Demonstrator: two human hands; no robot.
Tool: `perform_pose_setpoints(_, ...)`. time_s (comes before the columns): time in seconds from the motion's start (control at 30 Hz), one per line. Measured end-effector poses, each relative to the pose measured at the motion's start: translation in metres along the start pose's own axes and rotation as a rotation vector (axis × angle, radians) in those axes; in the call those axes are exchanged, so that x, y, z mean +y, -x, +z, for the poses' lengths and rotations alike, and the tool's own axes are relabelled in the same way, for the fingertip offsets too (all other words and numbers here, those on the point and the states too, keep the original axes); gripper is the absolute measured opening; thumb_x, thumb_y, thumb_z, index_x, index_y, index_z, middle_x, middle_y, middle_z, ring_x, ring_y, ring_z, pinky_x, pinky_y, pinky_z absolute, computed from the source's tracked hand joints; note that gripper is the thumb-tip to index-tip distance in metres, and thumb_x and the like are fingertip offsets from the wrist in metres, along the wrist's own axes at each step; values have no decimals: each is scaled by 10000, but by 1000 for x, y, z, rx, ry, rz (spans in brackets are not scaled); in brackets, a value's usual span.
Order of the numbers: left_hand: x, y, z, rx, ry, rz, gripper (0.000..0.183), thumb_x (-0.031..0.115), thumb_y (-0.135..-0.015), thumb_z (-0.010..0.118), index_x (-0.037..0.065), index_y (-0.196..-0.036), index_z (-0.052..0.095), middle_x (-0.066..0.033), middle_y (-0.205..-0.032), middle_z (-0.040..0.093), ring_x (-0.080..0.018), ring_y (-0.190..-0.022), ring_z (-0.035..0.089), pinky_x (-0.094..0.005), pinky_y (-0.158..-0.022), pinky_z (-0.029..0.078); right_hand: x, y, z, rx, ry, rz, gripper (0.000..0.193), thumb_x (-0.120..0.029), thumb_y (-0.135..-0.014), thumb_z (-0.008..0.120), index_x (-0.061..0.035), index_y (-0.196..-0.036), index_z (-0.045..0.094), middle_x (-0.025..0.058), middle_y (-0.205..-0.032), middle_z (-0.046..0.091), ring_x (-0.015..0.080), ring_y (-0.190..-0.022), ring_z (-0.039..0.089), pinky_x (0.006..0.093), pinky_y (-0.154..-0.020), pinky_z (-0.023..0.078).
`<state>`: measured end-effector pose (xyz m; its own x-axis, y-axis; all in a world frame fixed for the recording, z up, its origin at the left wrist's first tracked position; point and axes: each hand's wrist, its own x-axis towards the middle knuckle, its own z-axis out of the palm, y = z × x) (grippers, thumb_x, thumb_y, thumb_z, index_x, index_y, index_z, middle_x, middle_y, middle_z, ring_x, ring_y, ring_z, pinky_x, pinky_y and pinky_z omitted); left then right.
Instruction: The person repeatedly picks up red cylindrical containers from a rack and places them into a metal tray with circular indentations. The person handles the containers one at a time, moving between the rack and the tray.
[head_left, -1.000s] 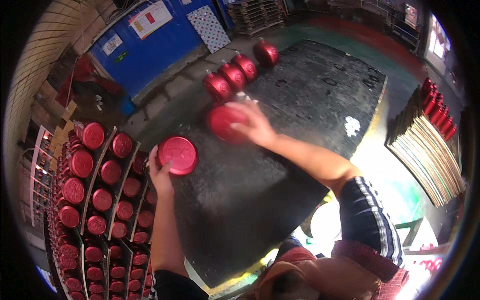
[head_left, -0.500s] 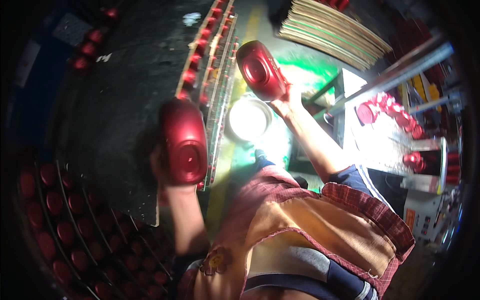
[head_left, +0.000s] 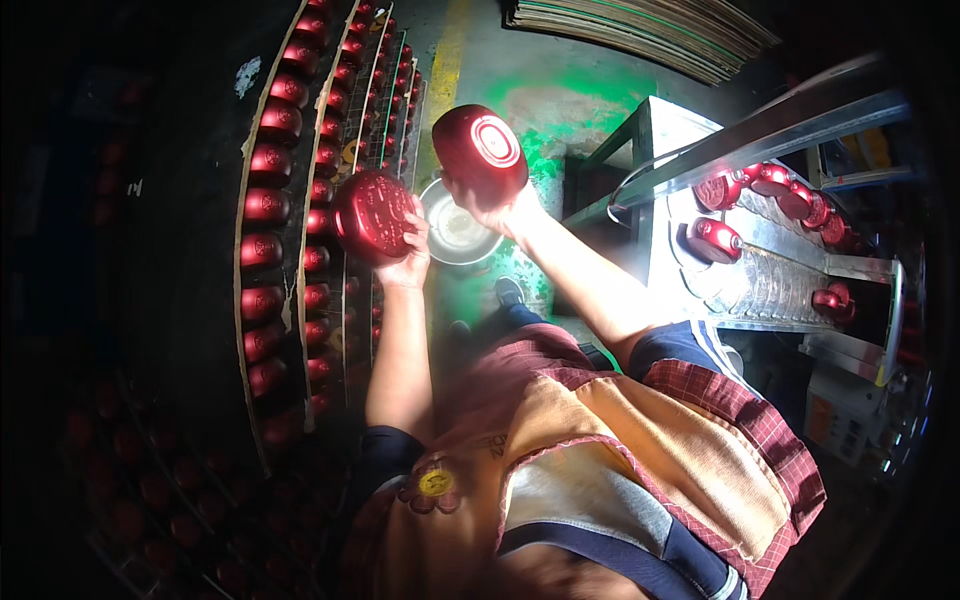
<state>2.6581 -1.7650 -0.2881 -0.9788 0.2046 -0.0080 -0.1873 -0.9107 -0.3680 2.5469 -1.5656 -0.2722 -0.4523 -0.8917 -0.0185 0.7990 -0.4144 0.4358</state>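
My left hand [head_left: 408,262] is closed around a glossy red rounded container [head_left: 373,215], its broad, faintly patterned face turned up. To the right of it and slightly farther off, a second red rounded container [head_left: 455,140] is gripped from below by my right hand [head_left: 503,212]. Pale oval rings show on the near right side of that one. The two containers are close together but apart, held in the air. Below and between them stands a round whitish basin [head_left: 474,252], partly hidden by my hands.
Racks of red containers [head_left: 264,247] run along the left side. On the right, a bright metal machine bed [head_left: 770,290] carries several more red containers [head_left: 716,240] behind a metal rail [head_left: 745,140]. Stacked boards [head_left: 640,35] lie at the far end. The floor [head_left: 560,110] has green stains.
My left hand has moved up and right, bringing its container closer to the other one. The right container has come slightly left and turned. My view has shifted, showing more of the left racks.
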Motion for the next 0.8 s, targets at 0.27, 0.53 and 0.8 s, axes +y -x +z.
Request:
perform_pose_setpoints(0.27,1,-2,-13,-8,6,16,695,418,-837,724,152,-1430,478,-175,-1421,465,-321,-1078,586,-391,-715,568,27,29,21,-18,63,-185,555,-508,-983,473,-143,-1398,520,250,-1324,560,483,-1158,569,522,-788,614)
perform_pose_setpoints(0.53,-11,54,-60,31,-200,-156,733,386,-875,700,93,-1478,403,-210,-1469,433,-356,-1125,582,-458,-813,582,69,201,7,56,318,-653,423,-242,-1007,519,-83,-1399,515,126,-1315,623,259,-1125,652,459,-983,526)
perform_pose_setpoints(0.8,-110,91,-66,496,-970,-37,484,297,-965,499,45,-1376,527,-135,-1307,616,-309,-1082,641,-454,-895,557,97,523,-21,693,751,-1697,539,-192,-942,572,-67,-1447,433,136,-1373,559,261,-1268,551,414,-1072,455)
